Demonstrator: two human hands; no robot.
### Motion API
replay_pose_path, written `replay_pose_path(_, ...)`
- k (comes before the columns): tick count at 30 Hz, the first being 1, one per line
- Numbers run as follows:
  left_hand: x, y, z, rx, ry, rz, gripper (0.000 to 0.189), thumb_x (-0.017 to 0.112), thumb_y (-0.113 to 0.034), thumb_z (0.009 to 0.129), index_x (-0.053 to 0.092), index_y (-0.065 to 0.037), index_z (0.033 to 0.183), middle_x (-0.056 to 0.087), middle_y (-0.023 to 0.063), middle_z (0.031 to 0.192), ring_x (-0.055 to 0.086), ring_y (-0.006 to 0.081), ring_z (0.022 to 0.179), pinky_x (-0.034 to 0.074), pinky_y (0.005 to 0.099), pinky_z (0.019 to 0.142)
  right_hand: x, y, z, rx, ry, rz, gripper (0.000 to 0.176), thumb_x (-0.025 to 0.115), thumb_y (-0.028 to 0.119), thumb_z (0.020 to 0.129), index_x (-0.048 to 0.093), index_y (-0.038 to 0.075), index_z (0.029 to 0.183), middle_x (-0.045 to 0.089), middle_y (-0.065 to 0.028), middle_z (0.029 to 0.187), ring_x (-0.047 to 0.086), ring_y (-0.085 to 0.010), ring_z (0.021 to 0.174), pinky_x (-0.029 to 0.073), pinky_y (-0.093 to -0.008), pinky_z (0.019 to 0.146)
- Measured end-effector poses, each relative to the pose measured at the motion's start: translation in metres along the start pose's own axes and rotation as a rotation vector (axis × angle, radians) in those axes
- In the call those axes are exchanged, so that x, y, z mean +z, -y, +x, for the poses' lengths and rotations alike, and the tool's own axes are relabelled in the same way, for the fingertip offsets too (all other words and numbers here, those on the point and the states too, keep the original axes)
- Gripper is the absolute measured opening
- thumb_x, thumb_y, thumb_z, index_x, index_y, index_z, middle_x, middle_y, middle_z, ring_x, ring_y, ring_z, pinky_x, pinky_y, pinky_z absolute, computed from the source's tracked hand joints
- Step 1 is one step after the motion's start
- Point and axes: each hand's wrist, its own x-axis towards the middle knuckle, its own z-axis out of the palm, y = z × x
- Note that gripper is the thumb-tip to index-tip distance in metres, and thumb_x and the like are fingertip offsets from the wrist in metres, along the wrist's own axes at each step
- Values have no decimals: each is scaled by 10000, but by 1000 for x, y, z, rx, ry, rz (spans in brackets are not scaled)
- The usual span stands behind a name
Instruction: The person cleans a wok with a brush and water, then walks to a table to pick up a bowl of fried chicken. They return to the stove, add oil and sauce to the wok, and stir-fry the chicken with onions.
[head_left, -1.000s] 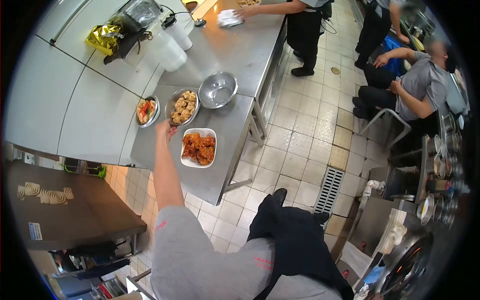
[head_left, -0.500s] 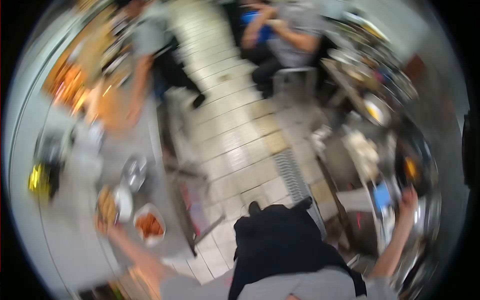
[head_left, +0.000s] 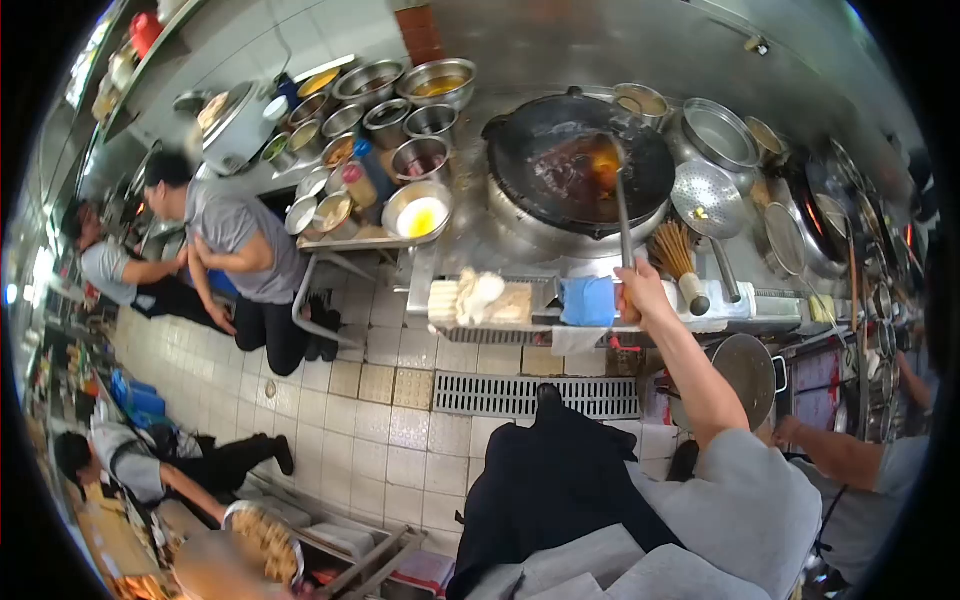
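Observation:
My right hand [head_left: 645, 296] is closed around the handle end of a long metal ladle [head_left: 627, 225]. The ladle's bowl rests in a black wok [head_left: 540, 185], with dark reddish liquid and something orange at its tip. At the lower left is a metal bowl [head_left: 298, 562] of brown food pieces [head_left: 262, 540]. A smeared skin-toned shape beside it may be my left hand; its fingers cannot be made out. A blue cloth [head_left: 588, 302] lies just left of my right hand, and a bamboo brush [head_left: 676, 252] lies to its right.
Beside the wok are a perforated strainer [head_left: 708, 200] and several metal bowls, one holding yolk-coloured liquid [head_left: 422, 218]. A stool [head_left: 305, 300] stands left of the stove. Co-workers are at the left [head_left: 245, 240], lower left [head_left: 125, 465] and right edge [head_left: 870, 480]. A floor grate [head_left: 535, 394] runs below.
The view has turned right, from the aisle to the stove. My right hand, earlier at the right edge, now appears in front of the wok on the ladle. The brown-food bowl now appears at the bottom left.

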Motion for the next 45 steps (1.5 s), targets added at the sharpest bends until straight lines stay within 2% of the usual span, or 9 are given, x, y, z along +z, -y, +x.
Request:
replay_pose_path(4, 209, 7, -21, -160, 670, -103, 123, 606, -44, 832, 557, -45, 945, 626, 89, 986, 616, 201, 893, 477, 316, 702, -48, 24, 20, 246, 256, 562, 264, 585, 158, 901, 496, 70, 1134, 501, -22, 624, 441, -97, 409, 316, -243, 327)
replay_pose_path(9, 479, -29, -150, -388, 1142, -206, 257, 577, -37, 867, 554, -34, 1123, 633, 56, 1039, 600, 151, 882, 465, 285, 680, -43, -38, 43, -278, -89, -251, 514, 553, 103, 892, 432, 83, 1391, 446, 3, 580, 411, -91, 399, 344, -275, 346)
replay_pose_path(18, 758, -17, -338, 724, 1449, 421, 123, 598, -77, 797, 563, 37, 767, 621, 211, 691, 644, 361, 698, 521, 413, 640, -82, 5, -41, 30, 61, 34, 587, 532, 47, 902, 346, 81, 1458, 424, 44, 587, 403, -53, 390, 354, -230, 370)
replay_pose_path(22, 780, -11, -366, 1079, 1362, 402, 120, 573, -60, 774, 556, 52, 815, 589, 295, 759, 564, 504, 727, 456, 531, 718, -87, -37, -41, -37, -32, -47, 612, 573, 66, 884, 353, 86, 1454, 493, -9, 602, 462, -102, 453, 395, -267, 446)
replay_pose_path(29, 780, -29, -373, 1350, 924, 54, 96, 545, -54, 785, 532, 30, 830, 542, 261, 877, 542, 445, 836, 432, 508, 752, -81, -55, -38, -317, -245, -624, 652, 612, 83, 836, 362, 69, 1437, 607, -198, 717, 602, -383, 623, 466, -453, 588)
replay_pose_path(33, 755, 18, -402, 1428, 1271, 612, 147, 525, -90, 831, 578, -17, 947, 524, 305, 1096, 587, 433, 925, 482, 509, 814, -71, -61, -34, -378, -281, -789, 645, 617, 88, 834, 376, 75, 1431, 617, -204, 759, 607, -401, 640, 469, -486, 592)
replay_pose_path(38, 722, -12, -346, 1122, 1189, 335, 147, 547, -25, 783, 552, 42, 914, 560, 285, 875, 540, 465, 835, 461, 466, 811, -109, -43, -18, -498, -430, -623, 447, 596, 262, 905, 541, 61, 1301, 618, -193, 765, 608, -394, 697, 478, -461, 652)
replay_pose_path(41, 662, -20, -296, 539, 1167, 34, 130, 511, 10, 839, 547, 82, 942, 619, 163, 880, 630, 222, 732, 575, 329, 688, -183, -36, 16, -452, -894, -1029, 372, 599, 209, 895, 578, 1, 1202, 616, -202, 921, 588, -366, 858, 466, -458, 751)
replay_pose_path(45, 538, -15, -203, 407, 964, -6, 212, 502, 49, 848, 554, 98, 1048, 626, 137, 964, 638, 162, 750, 589, 270, 620, -274, -94, 87, -164, -737, -1428, 316, 705, 258, 751, 651, 22, 953, 628, -178, 843, 605, -333, 780, 480, -480, 655)
